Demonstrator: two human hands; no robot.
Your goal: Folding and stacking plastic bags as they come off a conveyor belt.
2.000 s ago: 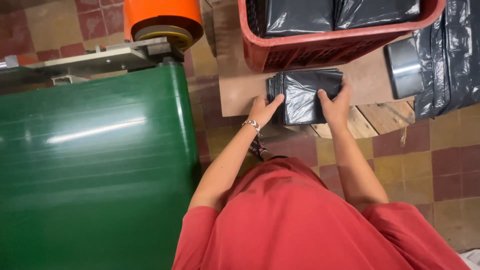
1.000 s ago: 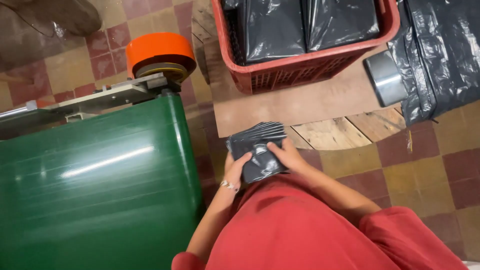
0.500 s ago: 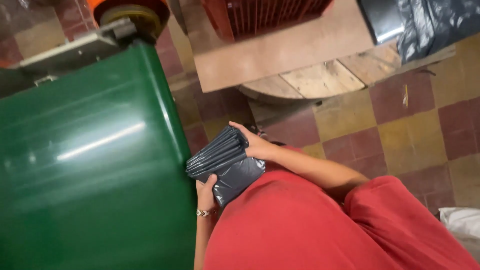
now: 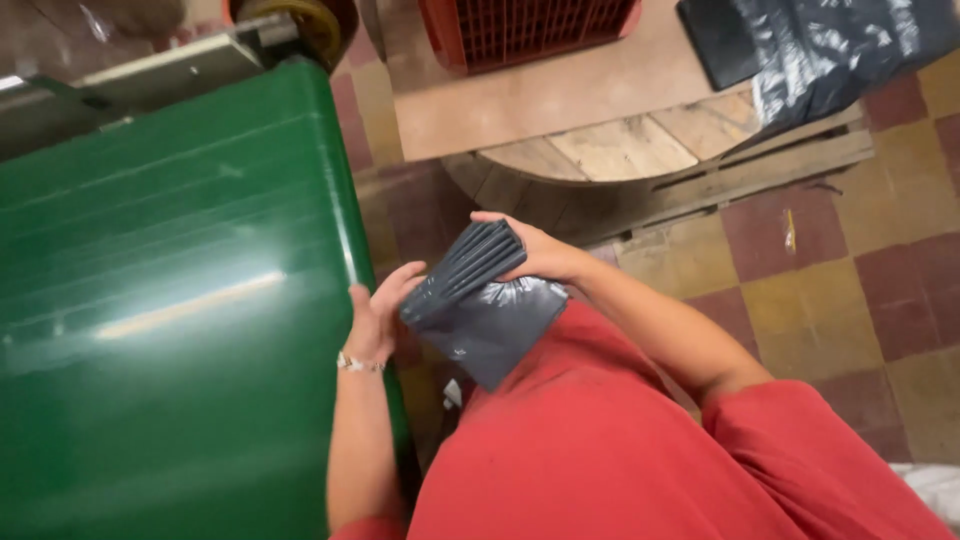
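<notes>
Both hands — left hand point(image 4: 378, 318), right hand point(image 4: 535, 250) — around folded black bags point(image 4: 482, 305).

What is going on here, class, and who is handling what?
A person in a red shirt holds a stack of folded dark plastic bags against their front. The right hand grips its top edge; the left hand supports the other end. A green machine surface lies alongside, a red crate beyond.

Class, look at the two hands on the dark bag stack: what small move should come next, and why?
Probably lay the stack on the green belt. Both the left hand and right hand hold it against the red shirt, right beside the belt's edge.
</notes>
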